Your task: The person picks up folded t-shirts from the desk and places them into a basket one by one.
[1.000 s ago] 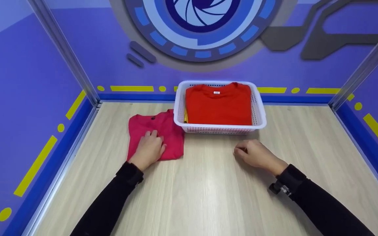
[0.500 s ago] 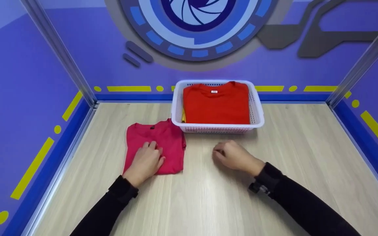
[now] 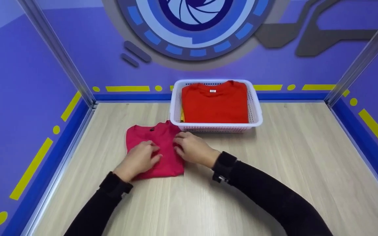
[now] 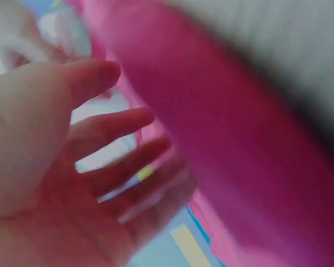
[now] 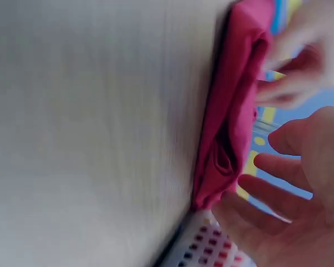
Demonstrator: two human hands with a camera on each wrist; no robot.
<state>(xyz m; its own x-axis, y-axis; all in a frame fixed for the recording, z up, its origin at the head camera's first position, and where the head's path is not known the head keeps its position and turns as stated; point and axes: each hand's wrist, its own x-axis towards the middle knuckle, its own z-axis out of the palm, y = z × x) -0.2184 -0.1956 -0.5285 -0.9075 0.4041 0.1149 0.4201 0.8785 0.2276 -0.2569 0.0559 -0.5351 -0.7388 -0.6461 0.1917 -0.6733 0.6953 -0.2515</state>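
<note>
A folded pink shirt is laid flat on the wooden table, left of centre, with its far right corner just beside the near left corner of a white basket. The left hand is placed on the shirt's near left part, fingers fairly straight and spread; in the left wrist view the fingers are seen extended and apart, nothing being gripped, though that view is blurred. The right hand is set at the shirt's right edge, its fingers bent slightly over the cloth. In the right wrist view the fingers are seen loose and apart above the folded edge of the shirt, so no firm grasp is shown; whether the fingertips are actually touching the cloth cannot be told. Both forearms are covered by black sleeves.

Inside the basket a folded red shirt is laid flat, collar toward the far wall, and a strip of something yellow is glimpsed along its left side. The table is enclosed by purple walls marked with yellow dashes and dots.
</note>
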